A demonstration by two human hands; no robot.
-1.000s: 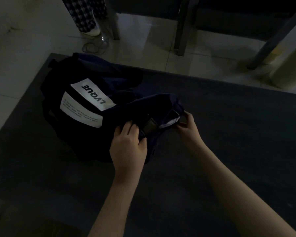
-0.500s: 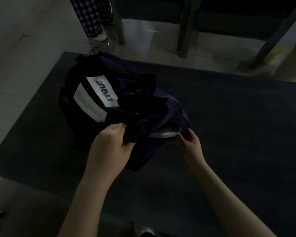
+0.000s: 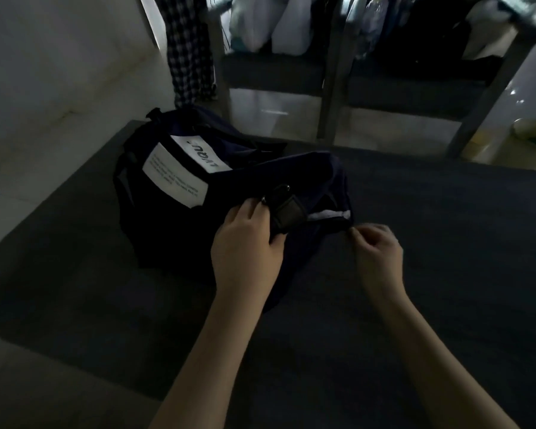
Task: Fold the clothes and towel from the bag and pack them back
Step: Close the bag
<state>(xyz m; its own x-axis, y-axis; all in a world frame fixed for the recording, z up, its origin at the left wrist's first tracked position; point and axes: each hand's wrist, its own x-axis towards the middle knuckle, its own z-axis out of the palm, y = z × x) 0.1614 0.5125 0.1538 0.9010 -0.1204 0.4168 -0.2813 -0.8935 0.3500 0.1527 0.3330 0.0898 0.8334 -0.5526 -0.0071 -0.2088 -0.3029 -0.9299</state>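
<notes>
A dark navy bag [image 3: 174, 218] with two white labels lies on a dark mat [image 3: 430, 258]. My left hand [image 3: 248, 246] grips the bag's near edge beside a black strap tab [image 3: 287, 209]. My right hand [image 3: 375, 252] pinches the bag's right corner at the opening. A strip of white cloth [image 3: 330, 215] shows inside the opening between my hands. The rest of the contents are hidden in the bag.
The mat lies on a pale tiled floor [image 3: 44, 125]. Behind it stand metal frame legs [image 3: 331, 97] with a low dark shelf and hanging clothes. Checked fabric [image 3: 189, 57] hangs at the back left. A pale round container [image 3: 532, 131] sits at far right.
The camera tilted up, showing more of the rack behind. My left hand shifted right along the bag edge next to the strap tab. My right hand keeps pinching the right corner.
</notes>
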